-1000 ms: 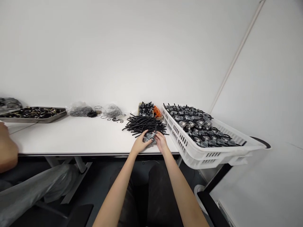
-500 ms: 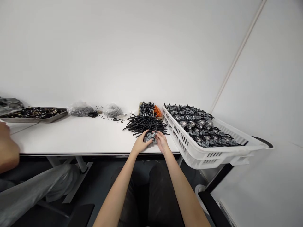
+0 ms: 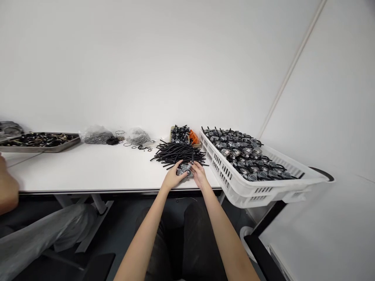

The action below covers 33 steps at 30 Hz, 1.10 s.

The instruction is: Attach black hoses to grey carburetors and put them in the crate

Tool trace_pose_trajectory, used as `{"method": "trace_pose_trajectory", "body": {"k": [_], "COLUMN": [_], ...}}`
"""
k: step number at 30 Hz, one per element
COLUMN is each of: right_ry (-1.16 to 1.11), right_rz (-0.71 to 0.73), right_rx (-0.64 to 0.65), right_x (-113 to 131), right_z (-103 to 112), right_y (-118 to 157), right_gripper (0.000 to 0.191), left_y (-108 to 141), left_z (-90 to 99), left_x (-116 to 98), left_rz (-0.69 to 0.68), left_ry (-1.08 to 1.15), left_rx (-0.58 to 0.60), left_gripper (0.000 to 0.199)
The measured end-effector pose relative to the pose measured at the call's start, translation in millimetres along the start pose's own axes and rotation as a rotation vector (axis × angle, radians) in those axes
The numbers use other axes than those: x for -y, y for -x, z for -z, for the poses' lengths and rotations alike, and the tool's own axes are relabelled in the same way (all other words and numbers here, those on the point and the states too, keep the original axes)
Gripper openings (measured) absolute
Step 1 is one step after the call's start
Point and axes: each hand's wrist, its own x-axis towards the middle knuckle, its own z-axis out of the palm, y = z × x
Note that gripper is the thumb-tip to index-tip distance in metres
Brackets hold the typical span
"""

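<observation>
Just in front of the pile of black rubber hoses [image 3: 178, 151], a small grey metal carburetor [image 3: 184, 169] is held close to the table's front edge. My left hand [image 3: 172, 177] is closed around its left side, thumb in front and fingers behind. From the other side my right hand [image 3: 199, 174] grips the carburetor with its fingertips, beside a short dark upright piece [image 3: 192, 159] on the part. Whether the right fingertips also pinch that dark piece is too small to tell.
A white crate [image 3: 252, 197] of similar carburetors stands at right. Behind the hoses are a bin of black fittings [image 3: 180, 134] and an orange piece [image 3: 193, 137]. Leftward lie rubber rings [image 3: 127, 144], plastic bags [image 3: 98, 135] and a metal tray [image 3: 55, 148]. Another person's arm [image 3: 7, 191] rests at far left.
The view has shifted slightly, so everything sits a little further left. Both hands keep hold of the carburetor, with only a slight change in its angle.
</observation>
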Motion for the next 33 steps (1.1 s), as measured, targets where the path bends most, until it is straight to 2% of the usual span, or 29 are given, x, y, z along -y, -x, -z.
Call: {"method": "trace_pose_trajectory", "body": {"k": [7,17,33], "right_ry": [0.005,0.014,0.045], "right_rz": [-0.014,-0.037,-0.026], "right_rx": [0.015,0.093,0.071], "right_x": [1.9,6.2,0.9], "right_z": [0.3,1.3,3.6], "right_y": [0.6,3.6,-0.7], "right_gripper": [0.019,0.019,0.031], "left_y": [-0.7,-0.7,-0.6], "left_z": [-0.5,-0.2,0.8], "left_x": [0.8,1.4,-1.9], "left_rz": [-0.001,-0.008,0.014], "left_ry": [-0.001,-0.009,-0.002], "left_rx": [0.001,-0.005,0.000], "left_gripper": [0.066,0.066,0.064]}}
